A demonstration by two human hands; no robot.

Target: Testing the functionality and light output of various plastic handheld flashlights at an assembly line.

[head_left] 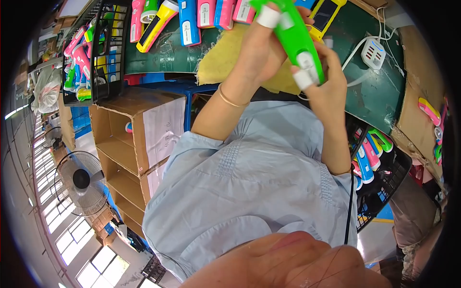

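Note:
A bright green flashlight (292,34) with a white switch panel is held at a slant over the table's near edge. My left hand (265,52) grips its upper part, with white tape around the thumb. Around its lower end, my right hand (332,77) is closed, its thumb also taped white. Below the flashlight lies a yellow cloth (222,56) on the dark green tabletop (156,60). Beyond my hands rest a yellow flashlight (160,24), a blue flashlight (188,24), a pink flashlight (206,13) and several more. The flashlight's top end is cut off by the frame.
A white multi-port charger (373,54) with cables sits on the table's right. Black baskets of flashlights stand at the left (106,60) and the right (391,185). Cardboard compartments (137,115) and a standing fan (80,178) are at the left; another person's leg (415,211) is at the right.

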